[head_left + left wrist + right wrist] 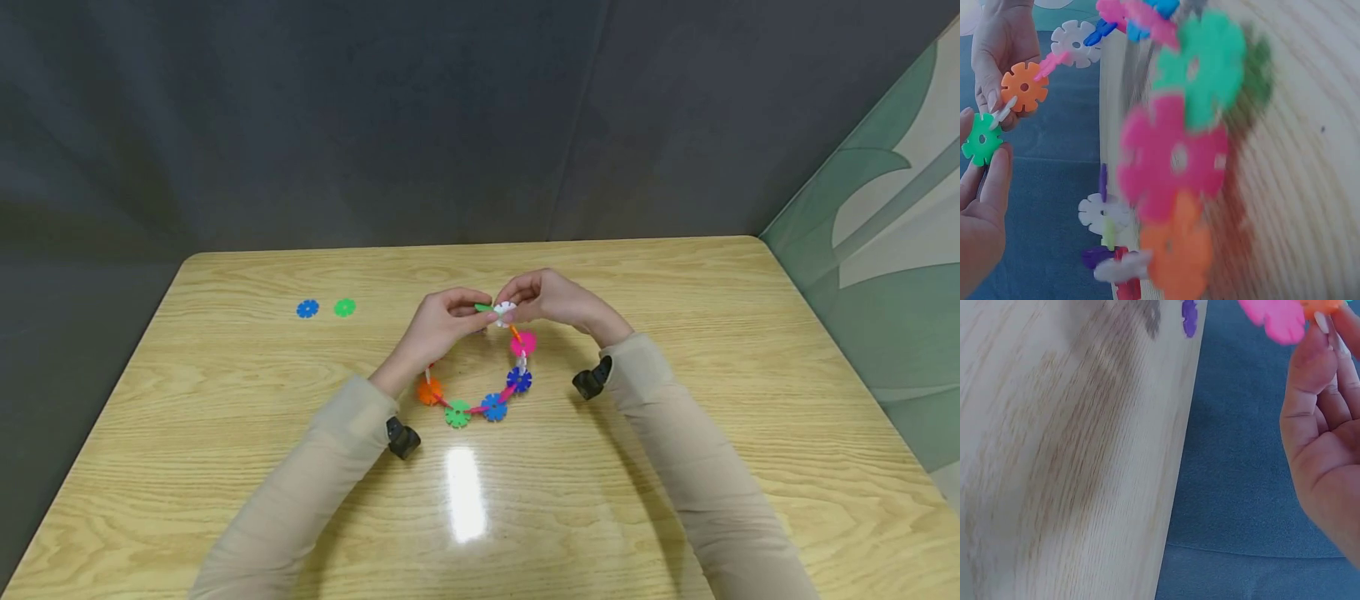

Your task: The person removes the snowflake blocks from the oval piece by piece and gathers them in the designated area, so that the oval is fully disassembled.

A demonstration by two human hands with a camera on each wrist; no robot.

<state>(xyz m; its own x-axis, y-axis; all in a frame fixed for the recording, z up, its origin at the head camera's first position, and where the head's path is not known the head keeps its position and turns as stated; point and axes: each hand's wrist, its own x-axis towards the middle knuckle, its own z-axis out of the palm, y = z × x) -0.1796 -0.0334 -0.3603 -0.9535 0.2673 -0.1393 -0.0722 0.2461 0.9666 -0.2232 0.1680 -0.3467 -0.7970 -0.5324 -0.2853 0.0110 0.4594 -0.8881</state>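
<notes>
Both hands meet above the far middle of the table. My left hand [442, 321] pinches a green notched disc [982, 139] by its rim between thumb and fingers. My right hand [558, 302] pinches a white notched disc [504, 314], which meets the green one edge to edge. From the white disc runs a chain of slotted plastic discs, curving toward me in a loop: pink [525, 343], dark blue [519, 380], blue [494, 407], green [457, 413] and orange [430, 392], with others edge-on between them. Part of the loop is hidden behind my left hand.
Two loose discs, one blue [307, 309] and one green [345, 307], lie on the wooden table [225, 400] at the far left. A dark cloth wall [375, 125] stands behind the far edge. A patterned green and white curtain [885, 233] hangs at the right.
</notes>
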